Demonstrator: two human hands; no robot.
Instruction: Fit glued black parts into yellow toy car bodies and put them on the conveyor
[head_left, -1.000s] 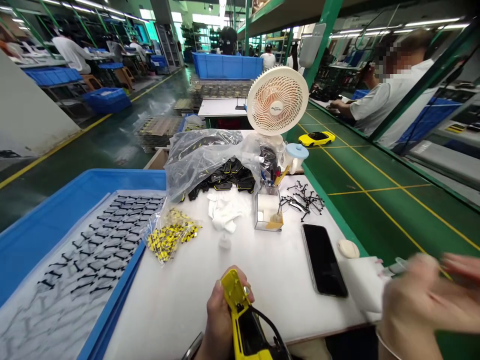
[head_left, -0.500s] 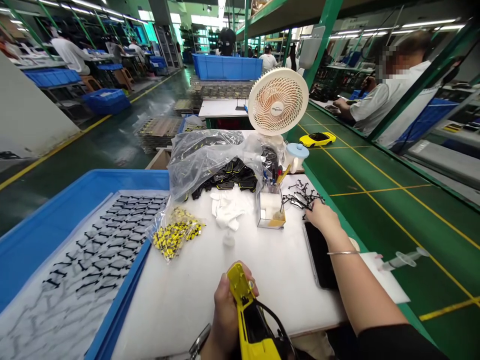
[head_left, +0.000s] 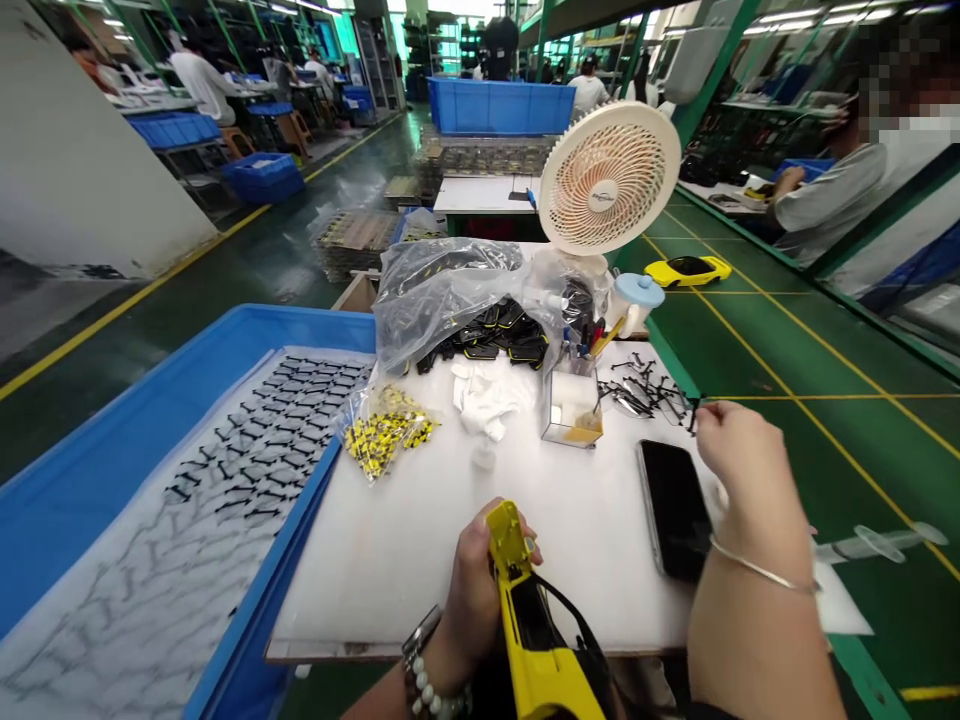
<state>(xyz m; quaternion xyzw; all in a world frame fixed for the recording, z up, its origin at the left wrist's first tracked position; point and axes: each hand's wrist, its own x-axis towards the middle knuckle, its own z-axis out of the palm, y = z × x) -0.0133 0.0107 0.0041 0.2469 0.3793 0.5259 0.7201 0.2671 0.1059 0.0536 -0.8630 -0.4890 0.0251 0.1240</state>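
Trays come first: far out to the left of my left hand [head_left: 469, 590] lies a blue tray [head_left: 112, 440], its pale liner carrying rows of thin black clips laid flat and apart, I judge so each can be picked singly. Nearer that hand, a crinkled clear bag of yellow-and-black parts [head_left: 382, 430] slumps on the matt white bench [head_left: 390, 540]. The left hand is closed around a glossy yellow car body [head_left: 525, 610], nose up, black underside turned toward my right hand, probably for fitting. Beyond it stand a clear square tub [head_left: 570, 410] and a ribbed cream fan [head_left: 609, 180]. A dark, glassy phone [head_left: 675, 505] lies just left of my right hand [head_left: 739, 465], which pinches a small black clip [head_left: 694, 412] beside a loose pile of black clips [head_left: 645, 390].
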